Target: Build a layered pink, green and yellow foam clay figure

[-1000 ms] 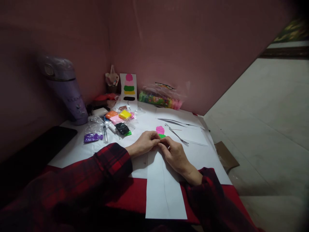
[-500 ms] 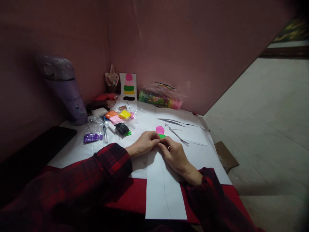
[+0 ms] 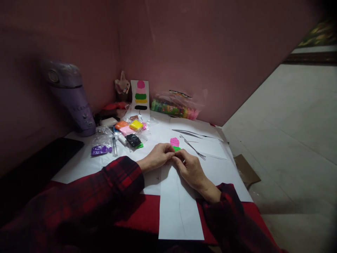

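Observation:
My left hand (image 3: 159, 154) and my right hand (image 3: 191, 168) meet fingertip to fingertip over a long white paper strip (image 3: 176, 214) with a thin pencil line down it. Both have their fingers bent and pinched together, right at the lower edge of a green clay patch (image 3: 177, 149). Whatever lies between the fingertips is hidden. Just above the green sits a textured pink clay patch (image 3: 174, 142). To the right of the clay rests a fork (image 3: 195, 147), tines pointing towards me.
Bagged clay, with black (image 3: 133, 140), yellow (image 3: 136, 124) and purple (image 3: 101, 150) pieces, lies left beside a pen (image 3: 114, 147). Behind stand a painted card (image 3: 140, 89), a clear bag of coloured tubes (image 3: 175, 108) and a purple bottle (image 3: 75, 102). Cut paper (image 3: 189, 133) lies at right.

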`<state>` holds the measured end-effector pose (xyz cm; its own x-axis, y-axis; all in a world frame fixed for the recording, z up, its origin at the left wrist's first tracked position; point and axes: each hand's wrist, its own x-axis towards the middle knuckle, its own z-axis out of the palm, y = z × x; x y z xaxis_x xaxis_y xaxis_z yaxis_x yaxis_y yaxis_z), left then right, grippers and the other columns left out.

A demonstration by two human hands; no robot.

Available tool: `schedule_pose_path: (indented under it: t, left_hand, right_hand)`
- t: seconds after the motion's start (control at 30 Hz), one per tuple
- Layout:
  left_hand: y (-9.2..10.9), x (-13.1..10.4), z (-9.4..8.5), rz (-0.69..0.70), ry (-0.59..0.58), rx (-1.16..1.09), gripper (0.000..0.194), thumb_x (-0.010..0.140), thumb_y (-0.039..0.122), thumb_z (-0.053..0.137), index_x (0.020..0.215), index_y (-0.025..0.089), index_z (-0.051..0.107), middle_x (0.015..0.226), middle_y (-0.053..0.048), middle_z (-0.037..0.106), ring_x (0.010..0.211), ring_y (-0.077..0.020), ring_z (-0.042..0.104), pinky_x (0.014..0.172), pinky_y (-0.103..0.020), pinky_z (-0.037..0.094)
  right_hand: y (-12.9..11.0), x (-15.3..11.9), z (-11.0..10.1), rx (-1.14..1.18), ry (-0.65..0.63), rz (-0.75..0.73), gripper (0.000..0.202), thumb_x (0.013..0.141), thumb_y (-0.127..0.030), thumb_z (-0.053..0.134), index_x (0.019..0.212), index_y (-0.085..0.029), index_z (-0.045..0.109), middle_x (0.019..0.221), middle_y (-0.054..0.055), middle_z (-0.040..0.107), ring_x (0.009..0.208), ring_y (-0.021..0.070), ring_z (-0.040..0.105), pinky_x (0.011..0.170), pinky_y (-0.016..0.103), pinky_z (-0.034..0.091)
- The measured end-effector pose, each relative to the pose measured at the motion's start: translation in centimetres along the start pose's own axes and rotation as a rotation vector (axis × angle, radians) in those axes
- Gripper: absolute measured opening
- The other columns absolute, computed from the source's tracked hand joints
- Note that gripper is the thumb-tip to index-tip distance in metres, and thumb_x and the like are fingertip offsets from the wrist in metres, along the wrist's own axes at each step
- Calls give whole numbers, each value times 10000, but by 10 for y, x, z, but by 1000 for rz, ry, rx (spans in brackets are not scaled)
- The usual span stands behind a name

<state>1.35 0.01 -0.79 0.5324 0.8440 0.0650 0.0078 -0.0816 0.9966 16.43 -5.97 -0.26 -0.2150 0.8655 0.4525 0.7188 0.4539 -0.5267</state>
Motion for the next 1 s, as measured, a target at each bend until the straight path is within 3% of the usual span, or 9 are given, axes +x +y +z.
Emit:
schedule_pose_path:
  t: [1.0]
  left_hand:
    - [-1,1,-1,12,18,33,151,714,287,599,707,140,567,503,45,484,456,-84,423,447,-204,307]
  right_hand:
    - [0,1,1,-6,2,1,76,915,-213,533,899,-192,604,765,25,679,631,171,612,598,276,442]
